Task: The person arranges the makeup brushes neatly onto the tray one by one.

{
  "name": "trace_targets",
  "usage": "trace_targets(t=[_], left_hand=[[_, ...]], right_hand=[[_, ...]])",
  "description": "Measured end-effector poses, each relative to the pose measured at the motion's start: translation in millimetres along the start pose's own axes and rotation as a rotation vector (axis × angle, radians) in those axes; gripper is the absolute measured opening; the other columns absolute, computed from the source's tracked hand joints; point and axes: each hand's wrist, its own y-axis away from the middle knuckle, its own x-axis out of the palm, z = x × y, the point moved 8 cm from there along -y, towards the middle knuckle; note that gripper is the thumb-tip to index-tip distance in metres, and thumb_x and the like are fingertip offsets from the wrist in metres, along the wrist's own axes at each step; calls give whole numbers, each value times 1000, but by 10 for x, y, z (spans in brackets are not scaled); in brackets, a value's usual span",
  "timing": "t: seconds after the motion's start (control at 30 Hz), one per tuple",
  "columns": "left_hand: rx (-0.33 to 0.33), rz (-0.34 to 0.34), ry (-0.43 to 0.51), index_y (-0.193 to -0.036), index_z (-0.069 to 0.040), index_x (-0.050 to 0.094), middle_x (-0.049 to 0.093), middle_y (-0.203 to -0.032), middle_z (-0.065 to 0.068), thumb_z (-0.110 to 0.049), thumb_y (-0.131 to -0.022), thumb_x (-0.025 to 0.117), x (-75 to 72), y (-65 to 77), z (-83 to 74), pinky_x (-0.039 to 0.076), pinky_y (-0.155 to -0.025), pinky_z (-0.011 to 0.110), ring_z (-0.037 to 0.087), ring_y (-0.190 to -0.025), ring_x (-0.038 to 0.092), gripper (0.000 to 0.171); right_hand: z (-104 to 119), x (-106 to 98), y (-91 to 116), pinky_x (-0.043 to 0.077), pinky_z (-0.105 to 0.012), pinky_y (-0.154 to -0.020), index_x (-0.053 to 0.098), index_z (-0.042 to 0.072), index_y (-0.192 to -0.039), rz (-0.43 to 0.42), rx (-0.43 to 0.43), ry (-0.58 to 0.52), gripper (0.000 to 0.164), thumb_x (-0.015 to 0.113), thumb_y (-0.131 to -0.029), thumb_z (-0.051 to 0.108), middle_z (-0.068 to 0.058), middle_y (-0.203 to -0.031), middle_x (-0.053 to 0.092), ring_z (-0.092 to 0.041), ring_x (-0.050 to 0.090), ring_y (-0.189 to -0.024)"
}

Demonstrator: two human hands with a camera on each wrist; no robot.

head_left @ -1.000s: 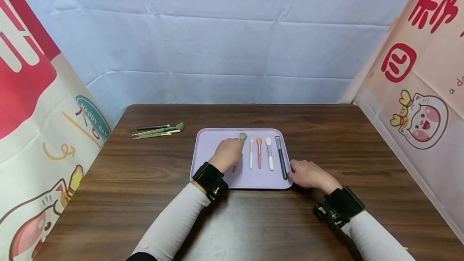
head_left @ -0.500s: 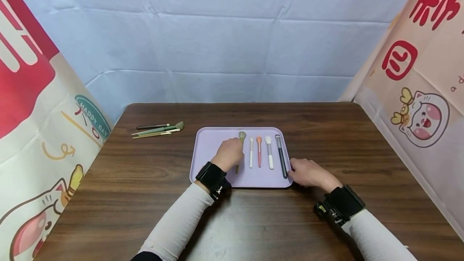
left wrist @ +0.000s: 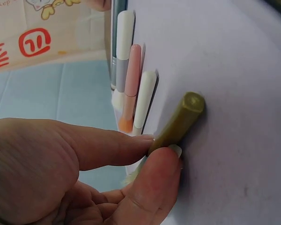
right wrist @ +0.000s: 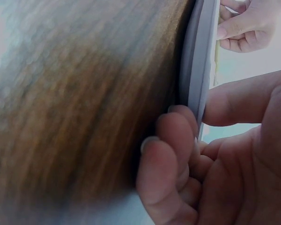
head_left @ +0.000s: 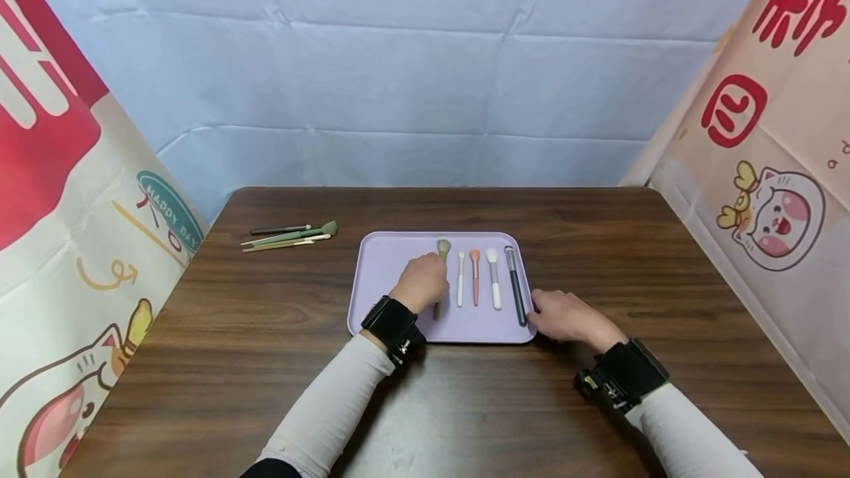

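Note:
My left hand (head_left: 422,283) pinches an olive-green makeup brush (head_left: 443,246) between thumb and fingers, over the left half of a lilac tray (head_left: 378,260). Its bristles point toward the far side, and the blunt handle end (left wrist: 185,115) lies close over the tray in the left wrist view. To its right, on the tray, lie a thin white brush (head_left: 461,279), a pink brush (head_left: 475,277), a white-and-grey brush (head_left: 494,282) and a dark brush (head_left: 515,286), roughly side by side. My right hand (head_left: 569,317) grips the tray's right rim (right wrist: 201,70) near the front corner, thumb on top, fingers curled below.
On the table's (head_left: 265,330) far left lies a small bunch of brushes (head_left: 288,238), green, black and pale ones, outside the tray. A light blue cloth (head_left: 425,94) hangs behind the table, and printed cloths (head_left: 744,190) flank it.
The olive-green brush has shifted slightly in my left hand and now lies straighter, more in line with the row. My right hand keeps its place at the tray's corner.

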Motion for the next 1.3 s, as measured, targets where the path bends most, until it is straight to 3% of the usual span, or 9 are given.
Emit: trace_targets(t=[0.4,0.8,1.17,1.3], left_hand=[[-36,9,49,-93,1,67,62,-88,10,-9,-94,62,20,14,26,47,-58,30,22,-68,57,11],[-14,6,52,-88,0,68,62,-87,10,-7,-94,59,18,28,5,47,-58,31,22,-67,56,13],[-33,8,14,-98,0,67,64,-94,10,-12,-97,56,-64,81,36,51,-68,36,22,-74,57,17],[-61,-3,5,-97,-1,65,63,-89,10,-17,-97,58,-128,108,79,52,-65,38,24,-75,60,18]], right_hand=[[11,7,-6,43,-31,-53,59,8,-93,-1,3,3,10,55,-98,15,-4,-72,55,-17,54,-60],[12,21,-2,43,-32,-54,59,7,-96,12,20,11,10,55,-99,17,-4,-74,55,-18,54,-61],[12,15,7,42,-31,-53,58,7,-95,10,20,4,10,55,-99,16,-4,-73,55,-17,54,-60],[16,9,12,42,-31,-53,58,7,-95,8,14,1,10,54,-99,15,-4,-73,55,-17,54,-60]])
